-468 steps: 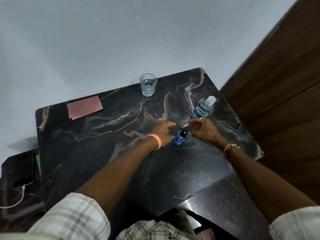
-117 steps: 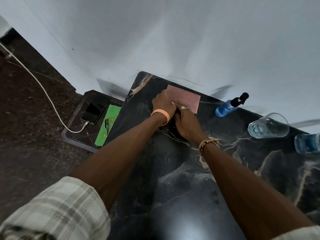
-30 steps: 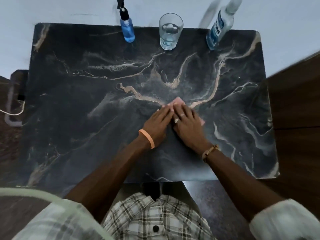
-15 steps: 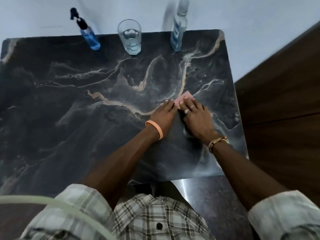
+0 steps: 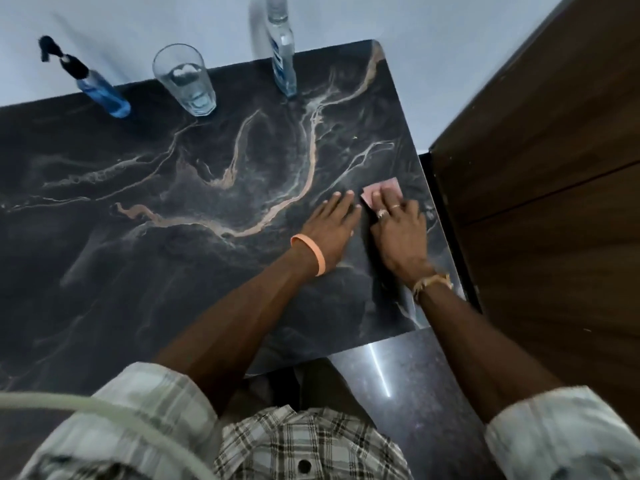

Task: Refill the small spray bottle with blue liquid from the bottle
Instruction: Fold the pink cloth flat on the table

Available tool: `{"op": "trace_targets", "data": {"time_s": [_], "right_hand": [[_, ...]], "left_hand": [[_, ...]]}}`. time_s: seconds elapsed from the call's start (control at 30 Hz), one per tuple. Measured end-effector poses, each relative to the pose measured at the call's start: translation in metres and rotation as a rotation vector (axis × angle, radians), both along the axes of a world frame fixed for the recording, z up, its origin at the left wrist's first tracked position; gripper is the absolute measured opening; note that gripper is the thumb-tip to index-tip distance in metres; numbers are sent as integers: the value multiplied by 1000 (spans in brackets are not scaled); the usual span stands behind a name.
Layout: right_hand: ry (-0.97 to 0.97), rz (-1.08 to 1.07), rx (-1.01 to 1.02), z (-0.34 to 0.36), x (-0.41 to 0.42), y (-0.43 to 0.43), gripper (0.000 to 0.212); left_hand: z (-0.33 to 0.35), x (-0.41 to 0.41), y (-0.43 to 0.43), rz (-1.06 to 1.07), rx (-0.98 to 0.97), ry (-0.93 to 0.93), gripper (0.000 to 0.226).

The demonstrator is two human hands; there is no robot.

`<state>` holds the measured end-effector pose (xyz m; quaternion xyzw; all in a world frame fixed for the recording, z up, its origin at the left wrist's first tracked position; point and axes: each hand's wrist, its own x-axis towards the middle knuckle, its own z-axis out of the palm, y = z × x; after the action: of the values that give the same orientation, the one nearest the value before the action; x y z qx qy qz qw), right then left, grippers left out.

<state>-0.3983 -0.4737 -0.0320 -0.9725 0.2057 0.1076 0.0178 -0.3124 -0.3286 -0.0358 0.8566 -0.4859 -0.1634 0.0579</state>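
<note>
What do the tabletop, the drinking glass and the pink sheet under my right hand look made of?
The tabletop: dark stone, probably polished marble, given tan and white veins and a soft sheen; printed laminate is possible. The drinking glass: clear glass or hard plastic, see-through with a thick base. The pink sheet under the right hand: thin, matte, flat; cloth or paper, cannot tell.

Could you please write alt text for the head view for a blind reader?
A person presses a pink cloth onto a dark marble table near its right edge with the right hand, the left hand flat beside it. Along the far edge stand a blue spray bottle, a glass and a clear bottle.
</note>
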Motion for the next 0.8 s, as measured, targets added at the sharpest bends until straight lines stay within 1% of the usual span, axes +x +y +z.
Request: {"op": "trace_targets", "data": {"time_s": [0.07,0.13,0.2,0.27,0.3,0.4,0.5,0.57,0.63,0.7,0.8], "right_hand": [[6,-62,-14,-3,-36,20,61],[9,-8,9,-8,-55,34,62],[45,130,4,-13,-41,18,64],[83,202,-29,-14,-18,-14,63],[95,172,-40,-13,-9,-29,61],[69,-75,20,-10,-12,-55,59],[67,-182,10,-9,-59,-29,59],[53,-237,2,-10,-92,2,59],[31,-266,37,-11,-105,26,61],[3,-225,64,-12,-91,28,61],[12,-116,79,-14,-38,1,63]], "left_hand": [[2,-16,-13,-102,-30,14,58],[4,-25,-19,-158,-62,39,55],[5,-25,-24,-96,-55,48,57],[4,-18,-37,-33,-13,39,64],[5,-13,-46,-16,-9,28,66],[10,-9,-82,-60,-57,47,61],[9,-38,-87,-86,-101,107,44],[3,-58,-69,-164,-122,118,39],[-3,-64,-47,-191,-210,167,31],[-7,-50,-37,-214,-287,144,25],[-7,-14,-39,-121,-169,88,40]]}}
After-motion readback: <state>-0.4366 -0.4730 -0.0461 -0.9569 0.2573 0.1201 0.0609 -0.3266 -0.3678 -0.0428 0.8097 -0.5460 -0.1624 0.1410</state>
